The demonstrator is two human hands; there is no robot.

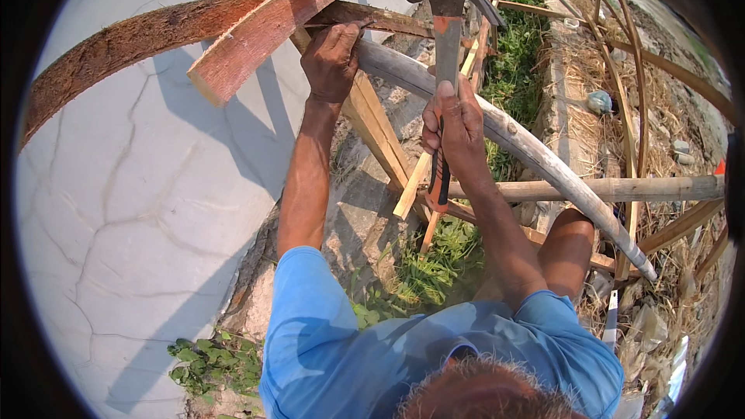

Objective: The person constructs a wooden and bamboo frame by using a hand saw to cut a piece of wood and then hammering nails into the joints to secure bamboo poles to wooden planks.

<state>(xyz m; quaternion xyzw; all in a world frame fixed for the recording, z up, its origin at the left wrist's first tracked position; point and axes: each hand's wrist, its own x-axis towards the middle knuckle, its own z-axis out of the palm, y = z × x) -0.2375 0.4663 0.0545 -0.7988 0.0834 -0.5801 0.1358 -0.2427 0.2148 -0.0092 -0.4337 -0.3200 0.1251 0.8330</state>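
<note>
My right hand (pixel 458 128) is wrapped round the grip of a claw hammer (pixel 447 54), which stands nearly upright with its steel head at the top. My left hand (pixel 332 64) is closed against the underside of a rough timber joint. Something thin and dark shows by its fingers, too small to name. Close to that hand ends a weathered grey pole (pixel 543 161), which slants down to the right and passes behind my right hand. Above my left hand, a reddish sawn board (pixel 272 35) crosses a rough brown beam (pixel 147 31).
A cracked grey wall (pixel 116 209) fills the left side. Pale wooden posts (pixel 376 128) and a horizontal bamboo pole (pixel 590 189) stand below and to the right. Green weeds (pixel 431 264), dry straw and litter cover the ground. A saw-like blade (pixel 611 318) shows at lower right.
</note>
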